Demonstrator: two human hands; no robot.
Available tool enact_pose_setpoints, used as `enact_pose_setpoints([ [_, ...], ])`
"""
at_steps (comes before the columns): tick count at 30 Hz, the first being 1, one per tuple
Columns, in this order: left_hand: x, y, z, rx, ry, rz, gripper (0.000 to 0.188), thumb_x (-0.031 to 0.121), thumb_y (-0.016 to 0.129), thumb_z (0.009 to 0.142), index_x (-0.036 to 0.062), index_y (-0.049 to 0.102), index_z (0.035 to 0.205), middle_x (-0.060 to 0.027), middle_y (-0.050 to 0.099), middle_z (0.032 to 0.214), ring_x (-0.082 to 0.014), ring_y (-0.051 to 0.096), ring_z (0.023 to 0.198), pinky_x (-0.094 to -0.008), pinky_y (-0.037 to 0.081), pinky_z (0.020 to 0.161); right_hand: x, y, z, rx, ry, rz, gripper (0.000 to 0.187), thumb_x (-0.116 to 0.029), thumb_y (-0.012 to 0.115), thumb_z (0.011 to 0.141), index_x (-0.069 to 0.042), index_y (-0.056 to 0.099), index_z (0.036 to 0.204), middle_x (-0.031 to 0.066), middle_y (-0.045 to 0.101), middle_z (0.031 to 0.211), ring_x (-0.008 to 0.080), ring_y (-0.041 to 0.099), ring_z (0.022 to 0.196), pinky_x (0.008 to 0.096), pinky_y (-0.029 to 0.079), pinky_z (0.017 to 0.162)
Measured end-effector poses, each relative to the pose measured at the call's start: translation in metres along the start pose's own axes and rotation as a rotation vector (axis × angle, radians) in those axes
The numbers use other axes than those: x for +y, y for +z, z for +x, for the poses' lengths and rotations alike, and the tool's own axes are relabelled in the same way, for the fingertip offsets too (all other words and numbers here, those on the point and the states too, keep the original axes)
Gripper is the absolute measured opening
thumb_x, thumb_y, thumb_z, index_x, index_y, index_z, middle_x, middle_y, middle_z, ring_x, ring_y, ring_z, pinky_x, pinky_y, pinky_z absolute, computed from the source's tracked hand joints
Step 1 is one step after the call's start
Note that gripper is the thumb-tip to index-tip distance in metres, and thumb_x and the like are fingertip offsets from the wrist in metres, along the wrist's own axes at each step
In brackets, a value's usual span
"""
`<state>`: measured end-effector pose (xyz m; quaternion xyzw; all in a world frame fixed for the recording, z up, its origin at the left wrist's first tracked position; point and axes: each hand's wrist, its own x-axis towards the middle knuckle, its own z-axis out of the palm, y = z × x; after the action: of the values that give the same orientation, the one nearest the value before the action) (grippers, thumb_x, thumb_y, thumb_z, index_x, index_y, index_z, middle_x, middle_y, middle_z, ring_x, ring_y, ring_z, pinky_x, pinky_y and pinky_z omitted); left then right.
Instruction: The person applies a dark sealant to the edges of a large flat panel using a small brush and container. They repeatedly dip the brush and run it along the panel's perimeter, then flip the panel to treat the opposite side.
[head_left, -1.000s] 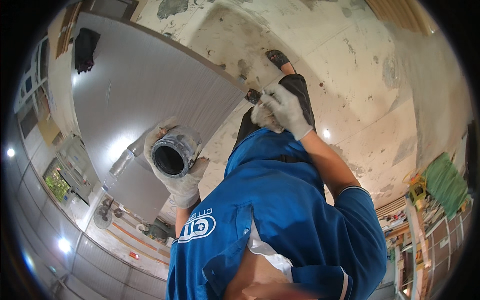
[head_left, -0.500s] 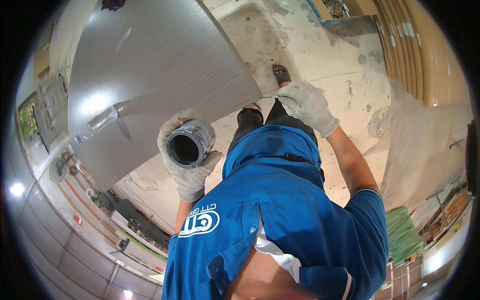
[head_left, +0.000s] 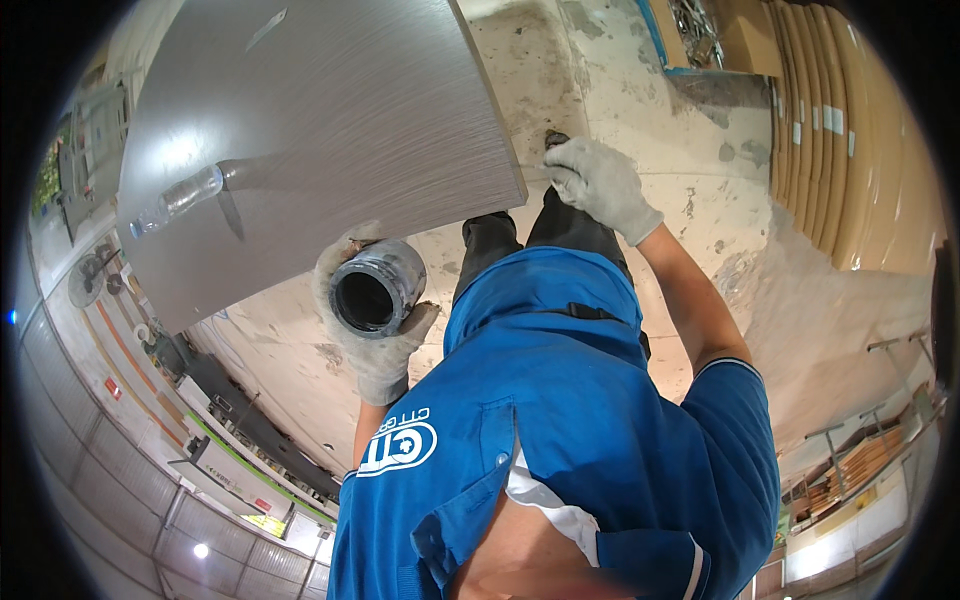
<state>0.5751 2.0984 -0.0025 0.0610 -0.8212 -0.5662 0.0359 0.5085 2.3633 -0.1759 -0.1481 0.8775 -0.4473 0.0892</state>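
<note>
My left hand [head_left: 378,352], in a soiled pale work glove, is wrapped round a dark grey cylindrical container [head_left: 394,266]. Its round mouth faces me and the inside looks black. Just off the near right corner of a grey wood-grain panel [head_left: 370,110], my right hand [head_left: 598,183] is closed in a matching glove, its fingers pinched together. A thin, slender thing seems to stick out from those fingertips toward the panel's edge, too small to name. On the panel's left part lies a clear plastic bottle [head_left: 180,198].
Flat cardboard sheets [head_left: 850,130] stand stacked at the far right, beside an open box [head_left: 697,35] of metal pieces. The pale concrete floor [head_left: 660,110] is stained. A fan [head_left: 92,275] and a long machine [head_left: 270,430] are at the left.
My body has shifted along the panel, so the panel and bottle appear farther left and the cardboard nearer. Both hands keep their grips; the right one has drawn slightly up and away from the corner.
</note>
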Motion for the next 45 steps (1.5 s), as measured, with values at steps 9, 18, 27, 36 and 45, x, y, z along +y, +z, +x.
enact_pose_setpoints([
  [9, 0.002, -0.001, -0.006, 0.070, -0.039, -0.009, 0.095, 0.015, 0.094, 0.054, 0.0139, 0.046, 0.136, -0.0129, 0.057, 0.132, -0.0265, 0.056, 0.123, -0.0409, 0.049, 0.105, 0.003, 0.006, 0.033, 0.045, -0.053, 0.078, 0.013, -0.026, 0.067, 0.089, -0.017, 0.071, 0.097, 0.0053, 0.067, 0.089, 0.0277, 0.065, 0.087, 0.0413, 0.051, 0.073],
  [18, 0.009, 0.004, -0.008, 0.123, -0.097, -0.047, 0.094, 0.021, 0.095, 0.057, 0.0092, 0.046, 0.136, -0.0130, 0.056, 0.131, -0.0250, 0.056, 0.121, -0.0391, 0.049, 0.105, 0.003, -0.008, 0.026, -0.127, -0.052, -0.048, 0.015, -0.024, 0.068, 0.087, -0.016, 0.071, 0.099, 0.0064, 0.066, 0.094, 0.0291, 0.065, 0.088, 0.0405, 0.052, 0.074],
  [27, 0.018, 0.005, -0.019, 0.188, -0.167, -0.035, 0.098, 0.020, 0.096, 0.057, 0.0079, 0.042, 0.138, -0.0170, 0.053, 0.136, -0.0280, 0.055, 0.123, -0.0407, 0.050, 0.105, 0.024, -0.014, 0.146, 0.036, -0.138, -0.102, 0.018, -0.031, 0.064, 0.092, -0.017, 0.072, 0.101, 0.0064, 0.069, 0.094, 0.0292, 0.067, 0.088, 0.0416, 0.051, 0.076],
  [36, 0.018, 0.005, -0.031, 0.236, -0.162, -0.020, 0.097, 0.022, 0.097, 0.059, 0.0081, 0.043, 0.137, -0.0180, 0.052, 0.137, -0.0284, 0.056, 0.123, -0.0402, 0.053, 0.102, 0.028, -0.038, 0.294, 0.168, -0.083, -0.262, 0.027, -0.033, 0.061, 0.096, -0.019, 0.073, 0.116, 0.0081, 0.074, 0.096, 0.0281, 0.070, 0.091, 0.0393, 0.054, 0.081],
  [45, 0.017, 0.004, -0.036, 0.266, -0.161, -0.008, 0.095, 0.023, 0.096, 0.060, 0.0073, 0.043, 0.138, -0.0173, 0.053, 0.136, -0.0269, 0.055, 0.122, -0.0389, 0.050, 0.104, 0.021, -0.033, 0.245, 0.049, -0.093, -0.196, 0.022, -0.031, 0.063, 0.091, -0.014, 0.071, 0.102, 0.0139, 0.071, 0.099, 0.0327, 0.067, 0.095, 0.0424, 0.051, 0.082],
])
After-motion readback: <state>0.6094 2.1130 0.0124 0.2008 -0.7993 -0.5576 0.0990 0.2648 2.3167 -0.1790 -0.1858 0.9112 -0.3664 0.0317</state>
